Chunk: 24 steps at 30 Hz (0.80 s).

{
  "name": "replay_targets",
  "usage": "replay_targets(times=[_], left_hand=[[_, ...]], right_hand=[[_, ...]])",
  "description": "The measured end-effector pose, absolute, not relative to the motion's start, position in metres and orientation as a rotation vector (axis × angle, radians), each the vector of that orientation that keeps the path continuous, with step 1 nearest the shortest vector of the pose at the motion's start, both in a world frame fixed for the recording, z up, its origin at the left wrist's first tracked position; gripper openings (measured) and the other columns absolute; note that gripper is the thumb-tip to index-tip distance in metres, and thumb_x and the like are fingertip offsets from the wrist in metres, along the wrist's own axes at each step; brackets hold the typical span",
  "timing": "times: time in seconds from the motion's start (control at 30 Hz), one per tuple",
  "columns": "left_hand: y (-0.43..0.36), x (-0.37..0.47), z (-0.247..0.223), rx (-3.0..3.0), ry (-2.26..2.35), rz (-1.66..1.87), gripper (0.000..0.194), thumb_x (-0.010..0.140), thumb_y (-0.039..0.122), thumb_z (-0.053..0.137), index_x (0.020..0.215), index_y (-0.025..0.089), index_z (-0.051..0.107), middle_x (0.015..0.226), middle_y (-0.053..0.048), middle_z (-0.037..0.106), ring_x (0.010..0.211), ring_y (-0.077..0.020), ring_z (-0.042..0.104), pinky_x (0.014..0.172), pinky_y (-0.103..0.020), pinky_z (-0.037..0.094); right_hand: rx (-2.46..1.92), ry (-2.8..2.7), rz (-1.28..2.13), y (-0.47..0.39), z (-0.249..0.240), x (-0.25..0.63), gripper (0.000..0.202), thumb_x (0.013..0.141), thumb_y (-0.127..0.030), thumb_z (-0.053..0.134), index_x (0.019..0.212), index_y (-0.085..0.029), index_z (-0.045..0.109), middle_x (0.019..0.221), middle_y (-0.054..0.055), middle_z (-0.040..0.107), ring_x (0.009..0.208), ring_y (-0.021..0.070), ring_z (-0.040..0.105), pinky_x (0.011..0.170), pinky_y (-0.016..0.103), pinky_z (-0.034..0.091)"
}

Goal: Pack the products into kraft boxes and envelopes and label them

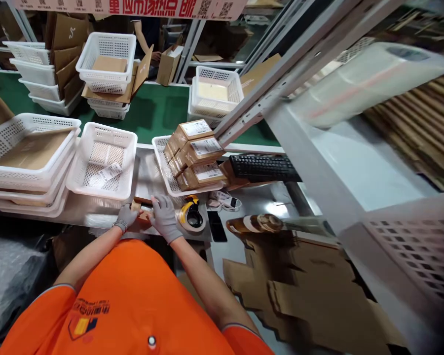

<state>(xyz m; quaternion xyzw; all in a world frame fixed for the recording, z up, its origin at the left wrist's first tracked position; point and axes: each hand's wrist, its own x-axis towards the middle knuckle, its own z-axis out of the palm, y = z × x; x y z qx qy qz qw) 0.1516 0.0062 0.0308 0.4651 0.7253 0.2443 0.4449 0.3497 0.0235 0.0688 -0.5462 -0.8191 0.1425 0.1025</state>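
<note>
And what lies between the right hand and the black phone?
A yellow and black tape dispenser lies between the right hand and the phone, in the head view.

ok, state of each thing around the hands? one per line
Left hand: gloved, touching small carton
Right hand: gloved, touching small carton
Small carton: between hands, open or shut unclear
Tape dispenser: set down, unheld
Phone: screen dark
Keyboard: untouched
Loaded basket: cartons stacked inside
Cartons: visible tops closed, labelled
Neighbouring basket: labelled item inside
</note>
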Motion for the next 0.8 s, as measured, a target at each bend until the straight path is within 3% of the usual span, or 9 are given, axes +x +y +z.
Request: replay_targets(times=[0.1,0.27,0.4,0.57,0.67,0.8], left_hand=[[0.006,0.151,0.028,1.129,1.715,0.632,0.022,0.096,0.03,0.081,0.112,0.014,0.082,0.109,-0.014,0.086,0.103,-0.0274,0.081,0.093,-0.034,0.06],[0.002,0.146,0.024,1.042,1.641,0.705,0.027,0.096,0.033,0.078,0.114,0.013,0.083,0.105,-0.01,0.086,0.099,-0.0258,0.078,0.088,-0.032,0.061],[0.005,0.142,0.025,0.963,1.659,0.696,0.032,0.098,0.044,0.075,0.098,0.013,0.082,0.088,-0.008,0.082,0.087,-0.0228,0.075,0.079,-0.031,0.062],[0.014,0.145,0.028,0.913,1.677,0.666,0.033,0.093,0.046,0.081,0.091,0.012,0.082,0.074,-0.004,0.073,0.077,-0.0214,0.071,0.069,-0.029,0.061],[0.019,0.149,0.028,0.884,1.667,0.659,0.025,0.094,0.036,0.079,0.096,0.011,0.084,0.076,-0.003,0.074,0.077,-0.0205,0.07,0.068,-0.029,0.061],[0.028,0.158,0.026,0.868,1.62,0.627,0.018,0.093,0.021,0.076,0.103,0.01,0.086,0.083,-0.006,0.078,0.079,-0.0195,0.071,0.068,-0.028,0.06]], right_hand=[[-1.549,-2.438,0.483,0.023,0.056,0.359,0.084,0.091,-0.034,0.084,0.165,-0.005,0.055,0.17,0.031,0.053,0.162,0.0478,0.042,0.139,0.066,0.024],[-1.372,-2.53,0.548,0.003,0.012,0.375,0.07,0.093,-0.031,0.08,0.158,-0.009,0.064,0.17,0.028,0.057,0.163,0.0435,0.048,0.137,0.066,0.034],[-1.343,-2.446,0.559,-0.008,-0.017,0.374,0.064,0.095,-0.027,0.074,0.156,-0.012,0.066,0.171,0.026,0.056,0.164,0.0426,0.047,0.136,0.07,0.035],[-1.532,-2.032,0.519,-0.008,-0.026,0.405,0.055,0.104,-0.047,0.06,0.15,-0.018,0.067,0.161,0.021,0.065,0.152,0.0376,0.059,0.13,0.058,0.046],[-1.88,-1.632,0.353,-0.007,-0.027,0.437,0.072,0.103,-0.054,0.054,0.161,-0.011,0.054,0.157,0.031,0.061,0.149,0.0465,0.057,0.125,0.067,0.045],[-2.232,-1.605,0.46,0.011,-0.024,0.457,0.099,0.086,-0.055,0.072,0.164,0.002,0.048,0.14,0.042,0.066,0.137,0.0575,0.063,0.115,0.071,0.05]])
